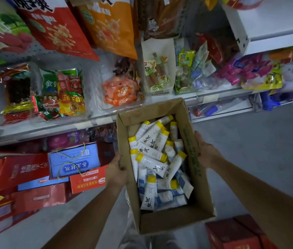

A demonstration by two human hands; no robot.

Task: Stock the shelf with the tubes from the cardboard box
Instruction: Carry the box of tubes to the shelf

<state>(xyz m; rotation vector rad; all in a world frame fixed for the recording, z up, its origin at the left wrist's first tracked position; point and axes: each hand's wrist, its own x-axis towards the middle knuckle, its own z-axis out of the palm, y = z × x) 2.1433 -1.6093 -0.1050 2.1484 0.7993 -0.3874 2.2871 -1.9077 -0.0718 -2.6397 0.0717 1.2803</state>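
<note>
Far left of the left hand, red cartons (pixel 23 175) and a blue carton (pixel 73 159) are stacked on the floor under the shelf (pixel 56 125), whose bins above hold snack packs (pixel 65 94) and an orange bag (pixel 120 94). The left hand (pixel 117 172) grips the left wall of the box (pixel 174 221), fingers curled at the rim. Between the two hands the box is held open-topped in the air, its far end close to the shelf edge, with a loose heap of tubes (pixel 153 159) inside, white with yellow caps on top and blue-and-white ones beneath, lying crossed at all angles. The right hand (pixel 206 153) clasps the right wall, thumb up along the cardboard, its fingers hidden behind the box. Below the right forearm sits another red carton (pixel 232 234) on the floor. My reading is that this is the carrying step: both hands are taken up with the box and no tube has been lifted yet. The next move likely calls for resting the box somewhere steady, on the floor or against the shelf edge, so one hand comes free to pick a top tube. No open slot for tubes shows among the bins ahead of the hands, so the spot must be found first
</note>
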